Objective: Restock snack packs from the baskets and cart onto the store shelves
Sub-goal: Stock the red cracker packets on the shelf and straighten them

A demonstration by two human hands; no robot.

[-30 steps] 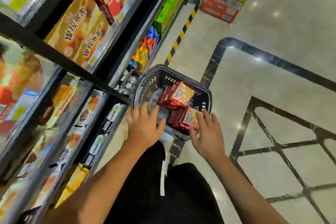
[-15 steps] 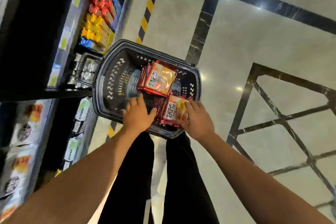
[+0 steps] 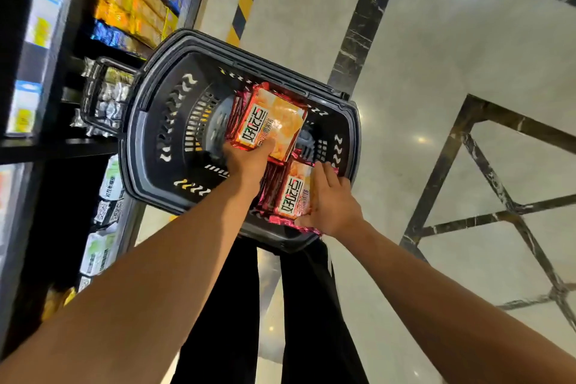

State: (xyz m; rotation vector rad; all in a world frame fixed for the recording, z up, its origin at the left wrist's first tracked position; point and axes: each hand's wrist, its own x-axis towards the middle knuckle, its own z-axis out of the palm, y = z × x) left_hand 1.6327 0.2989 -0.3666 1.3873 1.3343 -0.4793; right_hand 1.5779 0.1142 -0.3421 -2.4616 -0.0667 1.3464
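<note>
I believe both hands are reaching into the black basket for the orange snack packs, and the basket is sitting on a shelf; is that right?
Not quite: the black basket sits on the floor beside the shelves, not on a shelf, as the head view shows. The rest holds: the left hand and right hand are both in it, on the orange snack packs.

Open room: you have the bare left half of the dark grey plastic basket [image 3: 162,121].
Blocked: red-and-orange snack packs [image 3: 270,121] fill its right half.
Left side: the black store shelves [image 3: 56,146] stand just beside the basket.
</note>
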